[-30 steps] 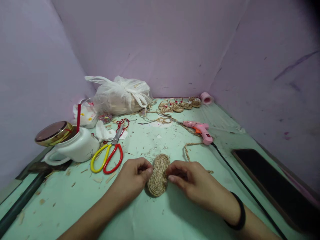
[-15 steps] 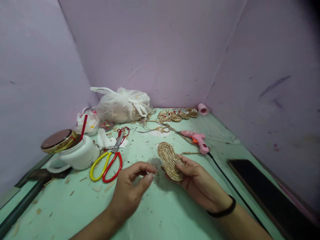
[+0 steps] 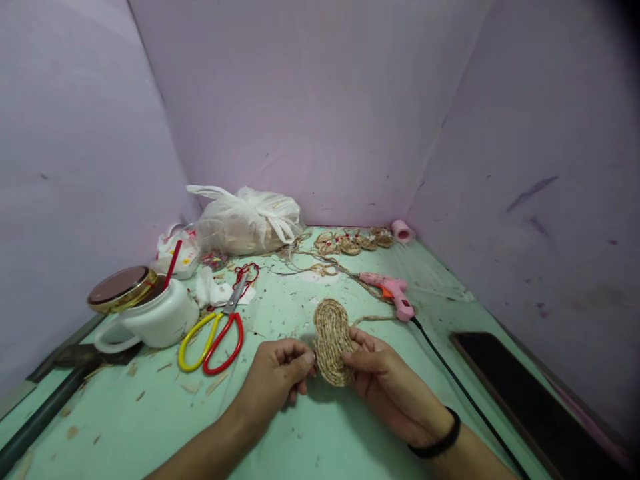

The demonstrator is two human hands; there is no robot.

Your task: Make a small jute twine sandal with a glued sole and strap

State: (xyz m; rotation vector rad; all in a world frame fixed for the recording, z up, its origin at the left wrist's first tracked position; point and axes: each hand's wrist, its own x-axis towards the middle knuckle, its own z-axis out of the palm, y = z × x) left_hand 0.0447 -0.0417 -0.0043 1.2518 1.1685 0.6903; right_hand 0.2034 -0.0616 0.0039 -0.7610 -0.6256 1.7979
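Over a scrap-littered green tabletop between lilac walls, the right hand grasped a coiled fibre piece; the left hand adjoined it, grip indeterminable.

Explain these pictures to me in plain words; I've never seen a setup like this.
There is no machine here, just a person's two bare hands. One camera, worn on the head, looks forward and down, so you see roughly what the wearer sees.

The right hand holds a woven piece, thumb on its face. The left hand has its fingertips at the opposite edge; whether they grip it is hard to tell.

On the green table, scissors and a white mug lie to the left, a pink glue gun and a dark phone-like slab to the right, and a tied plastic bag at the back.
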